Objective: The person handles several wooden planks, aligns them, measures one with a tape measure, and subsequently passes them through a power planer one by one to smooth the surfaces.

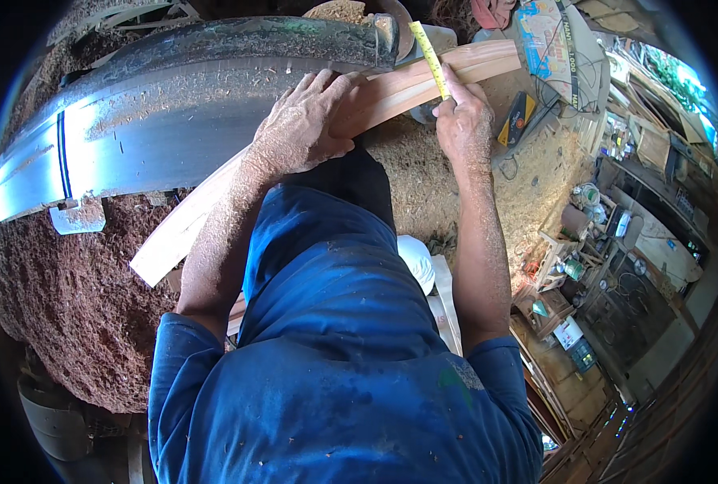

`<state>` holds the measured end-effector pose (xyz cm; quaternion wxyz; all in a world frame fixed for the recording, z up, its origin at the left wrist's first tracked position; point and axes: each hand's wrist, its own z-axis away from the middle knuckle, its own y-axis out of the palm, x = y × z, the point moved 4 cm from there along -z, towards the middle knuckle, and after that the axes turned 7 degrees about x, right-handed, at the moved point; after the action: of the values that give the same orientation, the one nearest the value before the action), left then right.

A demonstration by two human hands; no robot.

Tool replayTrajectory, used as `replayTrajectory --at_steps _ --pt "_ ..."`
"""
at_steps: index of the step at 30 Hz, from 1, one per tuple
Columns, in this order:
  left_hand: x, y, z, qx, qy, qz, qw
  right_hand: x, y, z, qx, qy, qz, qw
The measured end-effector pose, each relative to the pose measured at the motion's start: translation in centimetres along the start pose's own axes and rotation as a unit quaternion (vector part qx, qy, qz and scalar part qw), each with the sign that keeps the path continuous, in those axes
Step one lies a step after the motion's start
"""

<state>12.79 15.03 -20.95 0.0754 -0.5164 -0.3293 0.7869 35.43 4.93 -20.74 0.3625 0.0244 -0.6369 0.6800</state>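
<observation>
A long pale wooden board (411,90) lies slantwise in front of me, its near left end passing under my left forearm. My left hand (306,125), dusted with shavings, is closed over the board, fingers across its far side and thumb toward the near edge. My right hand (465,117) grips a tape measure by the board's right part. The tape's yellow blade (430,60) sticks out across the board, with my index finger stretched beside it. Most of the tape's case is hidden by my hand.
A shiny metal machine bed (198,129) with a dark fence (214,44) stands at the left. Reddish shavings (60,306) are heaped below it. At the right are a black and yellow tool or box (517,118), a cardboard box (565,56), and a cluttered workbench (657,234).
</observation>
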Motion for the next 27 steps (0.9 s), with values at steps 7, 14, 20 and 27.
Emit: replayTrajectory --at_steps 7,14,20,27 --pt "0.28 0.22 -0.06 0.019 -0.019 -0.013 1.000 0.01 0.18 0.30 -0.017 -0.012 -0.002 1.000" --pt "0.08 0.10 -0.10 0.020 -0.008 -0.009 1.000 0.71 -0.23 0.49 -0.032 -0.040 0.032 0.998" --pt "0.39 0.36 -0.17 0.021 -0.009 -0.013 1.000 0.75 -0.29 0.47 -0.040 -0.048 0.045 0.997" --pt "0.12 0.14 -0.20 0.025 -0.003 -0.008 1.000 0.85 -0.38 0.42 -0.033 -0.041 0.047 0.998"
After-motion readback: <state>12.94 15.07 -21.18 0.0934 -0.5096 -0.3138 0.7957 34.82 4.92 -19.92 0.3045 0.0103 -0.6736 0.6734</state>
